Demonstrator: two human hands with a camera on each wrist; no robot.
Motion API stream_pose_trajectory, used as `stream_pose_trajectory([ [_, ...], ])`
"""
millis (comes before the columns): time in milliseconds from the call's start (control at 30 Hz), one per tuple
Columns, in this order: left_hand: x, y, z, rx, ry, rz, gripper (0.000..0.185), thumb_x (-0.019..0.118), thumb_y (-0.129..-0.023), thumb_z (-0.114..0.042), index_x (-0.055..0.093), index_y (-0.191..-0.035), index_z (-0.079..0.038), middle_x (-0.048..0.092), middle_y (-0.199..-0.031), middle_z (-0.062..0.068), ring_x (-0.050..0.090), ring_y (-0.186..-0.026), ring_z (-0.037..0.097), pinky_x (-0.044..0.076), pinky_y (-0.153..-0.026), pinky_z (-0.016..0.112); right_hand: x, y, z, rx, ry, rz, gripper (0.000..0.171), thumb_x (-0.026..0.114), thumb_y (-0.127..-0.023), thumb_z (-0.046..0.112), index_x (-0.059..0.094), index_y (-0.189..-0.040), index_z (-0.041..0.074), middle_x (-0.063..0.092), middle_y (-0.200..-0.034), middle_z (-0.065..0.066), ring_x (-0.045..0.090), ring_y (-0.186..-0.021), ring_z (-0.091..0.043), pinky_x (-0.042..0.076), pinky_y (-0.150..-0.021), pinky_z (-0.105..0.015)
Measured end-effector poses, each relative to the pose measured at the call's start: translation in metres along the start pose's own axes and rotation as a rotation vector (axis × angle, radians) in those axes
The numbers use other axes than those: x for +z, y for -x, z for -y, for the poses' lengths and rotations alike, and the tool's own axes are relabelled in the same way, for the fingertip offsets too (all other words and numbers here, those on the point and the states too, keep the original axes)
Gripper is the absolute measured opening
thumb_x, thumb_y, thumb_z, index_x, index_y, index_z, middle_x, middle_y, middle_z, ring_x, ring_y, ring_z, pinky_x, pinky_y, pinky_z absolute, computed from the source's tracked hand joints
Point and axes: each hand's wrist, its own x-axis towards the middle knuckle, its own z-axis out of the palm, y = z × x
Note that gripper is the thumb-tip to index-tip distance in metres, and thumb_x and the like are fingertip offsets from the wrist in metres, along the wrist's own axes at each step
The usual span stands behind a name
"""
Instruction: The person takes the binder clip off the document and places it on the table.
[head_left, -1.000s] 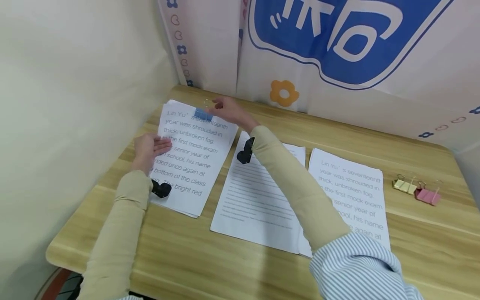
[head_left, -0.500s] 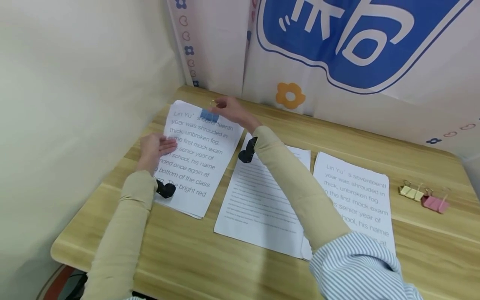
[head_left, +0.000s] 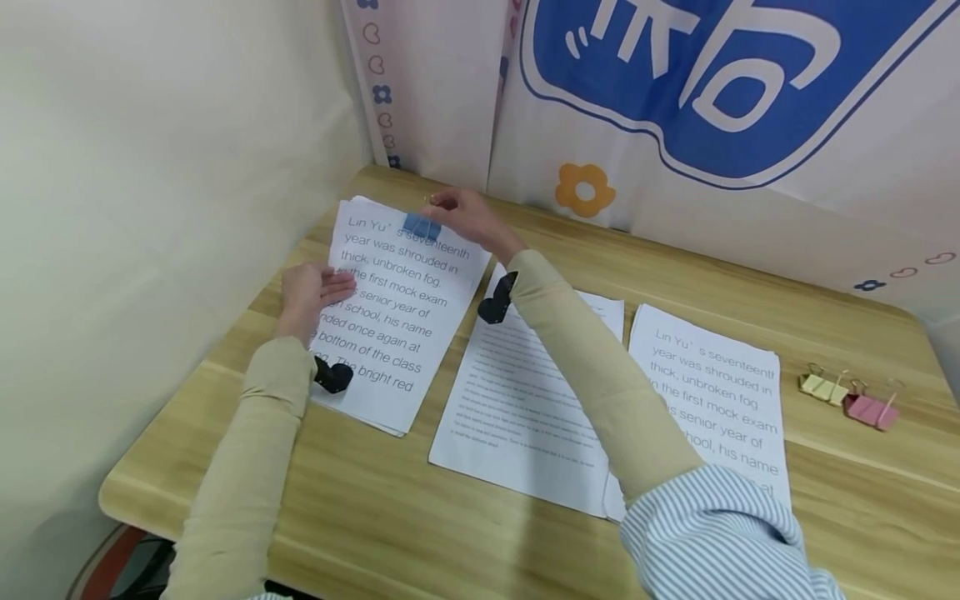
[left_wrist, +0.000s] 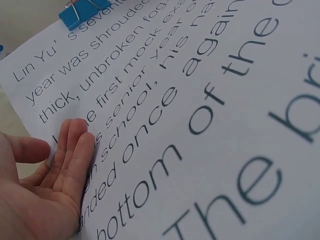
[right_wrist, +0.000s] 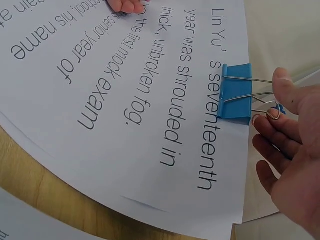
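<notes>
A blue binder clip (right_wrist: 236, 95) sits over the top edge of a stack of printed sheets (head_left: 390, 333) at the left of the table. My right hand (head_left: 476, 221) holds the clip's wire handles (right_wrist: 257, 95) between thumb and index finger; the other fingers are loosely bent beside them. On the stack's left edge rests my left hand (head_left: 309, 292). Its fingers (left_wrist: 75, 160) lie straight on the top sheet, and the thumb stands apart. The top sheet carries large print, partly covered by the left fingers.
A middle sheet (head_left: 517, 400) in small print and a right-hand stack (head_left: 712, 383) in large print lie alongside, partly under my right forearm. Farther right are a yellow binder clip (head_left: 822, 388) and a pink binder clip (head_left: 870, 411). Walls border the wooden table (head_left: 352, 500) behind and left.
The head view has shifted slightly, so everything appears a little farther right. My right fingers stay at the blue clip and my left hand stays on the sheets.
</notes>
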Motion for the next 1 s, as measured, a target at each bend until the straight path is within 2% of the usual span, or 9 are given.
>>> stream_pose_trajectory([
  [133, 0.001, 0.001, -0.001, 0.004, -0.002, 0.001, 0.040, 0.038, -0.101, -0.021, 0.042, -0.137, -0.003, 0.065, -0.091, -0.001, 0.070, -0.083, 0.008, 0.058, -0.083, 0.021, -0.001, -0.002, -0.002, -0.011, -0.019, -0.032, 0.044, 0.056, -0.094, 0.034, 0.053, -0.129, 0.007, 0.058, -0.122, -0.009, 0.055, -0.107, -0.017, 0.050, -0.089, -0.023],
  [267, 0.001, 0.000, 0.000, 0.003, 0.000, -0.003, 0.040, 0.039, -0.101, -0.020, 0.043, -0.136, -0.002, 0.066, -0.086, -0.003, 0.070, -0.082, 0.008, 0.058, -0.083, 0.021, -0.002, -0.002, -0.004, -0.010, -0.024, -0.053, 0.039, 0.055, -0.095, 0.032, 0.056, -0.125, 0.007, 0.059, -0.118, -0.009, 0.055, -0.104, -0.017, 0.051, -0.083, -0.022],
  [467, 0.002, -0.002, 0.002, 0.012, -0.001, -0.019, 0.037, 0.041, -0.100, -0.017, 0.045, -0.133, -0.001, 0.067, -0.078, -0.004, 0.070, -0.079, 0.009, 0.059, -0.081, 0.022, -0.003, 0.000, -0.005, -0.024, -0.048, -0.065, 0.035, 0.055, -0.095, 0.030, 0.058, -0.121, 0.007, 0.059, -0.114, -0.009, 0.055, -0.100, -0.016, 0.049, -0.082, -0.022],
  [667, 0.002, -0.003, 0.002, -0.005, -0.039, -0.030, 0.037, 0.040, -0.099, -0.017, 0.046, -0.132, -0.002, 0.066, -0.081, -0.004, 0.070, -0.077, 0.008, 0.058, -0.080, 0.021, -0.002, 0.002, -0.009, -0.023, -0.033, -0.049, 0.034, 0.055, -0.095, 0.031, 0.059, -0.119, 0.007, 0.060, -0.110, -0.008, 0.055, -0.097, -0.015, 0.050, -0.080, -0.021],
  [800, 0.003, -0.004, 0.002, 0.012, -0.062, -0.028, 0.039, 0.041, -0.099, -0.016, 0.044, -0.135, -0.001, 0.066, -0.086, -0.001, 0.070, -0.078, 0.008, 0.059, -0.081, 0.021, -0.001, 0.002, -0.011, -0.032, -0.030, -0.045, 0.036, 0.054, -0.095, 0.031, 0.058, -0.121, 0.006, 0.061, -0.112, -0.010, 0.056, -0.098, -0.016, 0.051, -0.081, -0.022],
  [1000, 0.003, -0.003, 0.004, 0.069, -0.175, -0.006, 0.047, 0.039, -0.100, -0.022, 0.033, -0.144, -0.005, 0.061, -0.107, 0.004, 0.067, -0.085, 0.006, 0.057, -0.083, 0.019, -0.002, 0.003, -0.011, -0.048, -0.053, -0.045, 0.036, 0.054, -0.096, 0.030, 0.058, -0.121, 0.004, 0.062, -0.111, -0.011, 0.056, -0.098, -0.017, 0.051, -0.081, -0.022],
])
